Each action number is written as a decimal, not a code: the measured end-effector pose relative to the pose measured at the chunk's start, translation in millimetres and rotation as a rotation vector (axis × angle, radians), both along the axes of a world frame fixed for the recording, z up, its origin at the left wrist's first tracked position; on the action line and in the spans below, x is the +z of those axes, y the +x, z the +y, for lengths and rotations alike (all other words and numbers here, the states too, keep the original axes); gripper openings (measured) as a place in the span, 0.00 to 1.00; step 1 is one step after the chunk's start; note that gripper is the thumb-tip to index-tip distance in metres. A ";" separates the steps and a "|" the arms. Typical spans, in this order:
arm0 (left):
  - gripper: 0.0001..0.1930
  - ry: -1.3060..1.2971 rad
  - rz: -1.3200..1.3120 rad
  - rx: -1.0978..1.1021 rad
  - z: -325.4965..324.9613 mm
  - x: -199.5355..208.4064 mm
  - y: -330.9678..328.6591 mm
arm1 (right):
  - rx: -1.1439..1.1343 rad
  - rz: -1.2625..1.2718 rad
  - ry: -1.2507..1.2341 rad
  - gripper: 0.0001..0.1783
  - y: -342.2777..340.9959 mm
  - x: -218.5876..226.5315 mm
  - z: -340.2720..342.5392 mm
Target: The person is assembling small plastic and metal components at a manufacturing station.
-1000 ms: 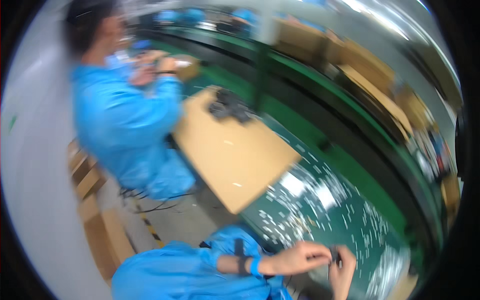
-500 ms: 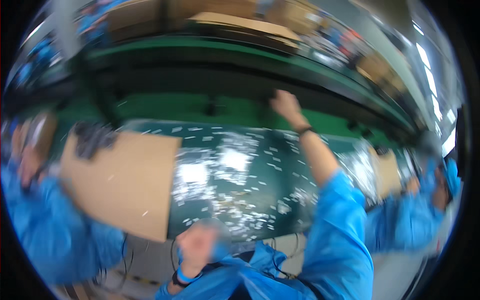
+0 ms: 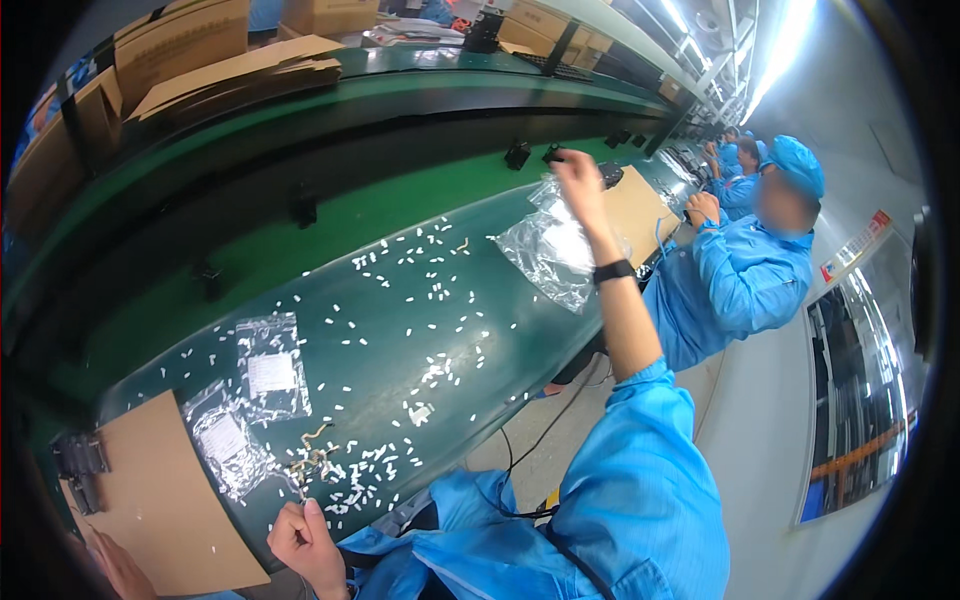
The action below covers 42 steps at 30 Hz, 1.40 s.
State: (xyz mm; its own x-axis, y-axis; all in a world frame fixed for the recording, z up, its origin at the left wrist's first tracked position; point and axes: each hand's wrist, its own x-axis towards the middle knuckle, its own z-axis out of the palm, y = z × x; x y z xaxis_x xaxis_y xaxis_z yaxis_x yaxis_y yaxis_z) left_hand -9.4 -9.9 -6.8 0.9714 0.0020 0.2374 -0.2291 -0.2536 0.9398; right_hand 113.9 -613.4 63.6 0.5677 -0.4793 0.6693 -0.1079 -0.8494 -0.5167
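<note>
My left hand (image 3: 305, 545) is closed at the table's near edge, thumb uppermost, just below a small tangle of yellowish strips (image 3: 315, 455). Its fingers hide whatever may be pinched in them. My right arm stretches far out to the right, and my right hand (image 3: 580, 190) is over the far side of the table, fingers extended and slightly apart. Just beyond its fingertips a small black part (image 3: 553, 153) stands on the green conveyor belt (image 3: 400, 205); I see no clear grip on it. Many small white pieces (image 3: 365, 475) lie scattered over the green tabletop (image 3: 370, 370).
Clear plastic bags (image 3: 270, 370) lie left of centre, more plastic (image 3: 555, 250) under my right arm. Cardboard (image 3: 165, 490) at left carries black parts (image 3: 80, 465). Co-workers in blue (image 3: 745, 260) sit to the right; another hand (image 3: 118, 565) shows at lower left. Boxes (image 3: 180, 45) stand on the shelf.
My view has swung to the right, showing more of the co-workers' row. My right hand remains stretched out toward the belt; my left hand stays low, closed and now sharper.
</note>
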 end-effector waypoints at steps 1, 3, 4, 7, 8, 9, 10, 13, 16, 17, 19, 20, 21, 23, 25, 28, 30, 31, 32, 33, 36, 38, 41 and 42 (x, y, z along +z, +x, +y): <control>0.23 -0.005 0.003 -0.013 -4.8 0.8 -0.5 | -0.088 -0.060 0.037 0.17 -32.1 -11.2 -59.8; 0.23 -0.082 0.008 -0.025 -15.5 -3.2 0.7 | -0.451 -0.203 0.191 0.12 -102.0 -51.7 -163.4; 0.23 -0.105 0.013 -0.050 -15.4 -3.7 2.5 | -0.487 -0.175 0.325 0.09 -150.8 -65.6 -215.5; 0.22 0.193 -0.026 -0.109 -14.7 4.7 1.3 | -0.589 -0.145 0.761 0.04 -221.0 -93.8 -271.0; 0.22 0.180 -0.016 -0.106 -15.1 1.3 3.2 | -0.584 -0.142 0.827 0.06 -236.6 -98.8 -286.3; 0.21 0.186 0.001 -0.105 -17.8 7.9 -1.5 | -0.566 -0.127 0.852 0.06 -220.8 -108.2 -279.7; 0.21 0.234 0.029 -0.094 -24.5 16.9 -7.7 | -0.680 -0.025 0.914 0.07 -196.3 -137.6 -259.3; 0.22 0.262 0.028 -0.040 -34.2 27.9 -12.6 | -0.811 0.136 0.933 0.05 -182.7 -161.7 -249.5; 0.23 0.196 0.057 -0.030 -30.7 14.8 -3.7 | -0.780 0.193 0.887 0.14 -227.1 -138.0 -303.3; 0.24 0.173 0.055 -0.014 -25.7 9.2 -3.4 | -0.727 0.229 0.931 0.11 -238.7 -117.8 -315.4; 0.18 0.274 0.166 -0.027 -16.9 1.5 -5.1 | -0.657 0.299 1.014 0.08 -226.4 -128.8 -320.3; 0.12 0.374 0.281 -0.050 -15.4 -4.0 -5.2 | -0.699 0.379 1.001 0.09 -217.5 -139.6 -317.7; 0.12 0.398 0.286 -0.027 -20.4 -5.5 -5.9 | -0.723 0.468 0.992 0.11 -198.9 -151.8 -308.4; 0.22 0.043 0.057 0.059 -30.7 -16.9 -1.2 | -0.804 0.609 0.941 0.14 -190.5 -150.3 -295.4; 0.22 0.043 0.041 0.058 -31.9 -16.5 2.7 | -0.777 0.435 0.954 0.11 -197.6 -150.8 -292.4; 0.22 0.053 0.032 0.052 -31.7 -17.7 10.6 | -0.680 0.239 1.001 0.10 -214.1 -134.6 -293.5; 0.22 0.031 0.041 0.028 -30.3 -24.4 19.8 | -0.739 0.219 1.054 0.11 -230.1 -103.3 -301.2; 0.22 0.046 0.028 0.021 -33.5 -20.9 16.8 | -0.640 0.117 1.097 0.10 -225.7 -109.1 -287.5; 0.22 0.059 0.017 0.012 -37.3 -18.4 14.1 | -0.630 0.117 1.113 0.10 -220.3 -111.5 -274.8; 0.22 0.100 0.020 0.043 -40.0 -13.4 10.4 | -0.622 -0.048 1.227 0.10 -191.9 -122.5 -247.5; 0.23 0.053 0.031 0.021 -41.9 -15.3 12.6 | -0.637 -0.161 1.305 0.09 -185.0 -103.3 -228.1; 0.23 0.028 0.031 0.019 -43.5 -15.6 13.7 | -0.632 -0.064 1.304 0.06 -187.0 -100.5 -230.4; 0.23 0.047 0.037 0.010 -44.0 -13.3 14.6 | -0.510 -0.225 1.256 0.03 -195.6 -111.3 -249.3; 0.23 0.042 0.037 0.007 -43.6 -12.3 14.0 | -0.463 -0.283 1.234 0.03 -197.9 -114.5 -256.7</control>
State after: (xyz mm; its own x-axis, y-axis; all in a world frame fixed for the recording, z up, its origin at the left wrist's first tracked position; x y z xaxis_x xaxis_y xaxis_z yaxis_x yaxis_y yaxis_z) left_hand 4.6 -53.5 -19.2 0.9796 0.0000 0.2010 -0.1921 -0.2941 0.9363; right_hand -83.9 -870.1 -50.9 0.1064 -0.9575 -0.2681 -0.0190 0.2676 -0.9633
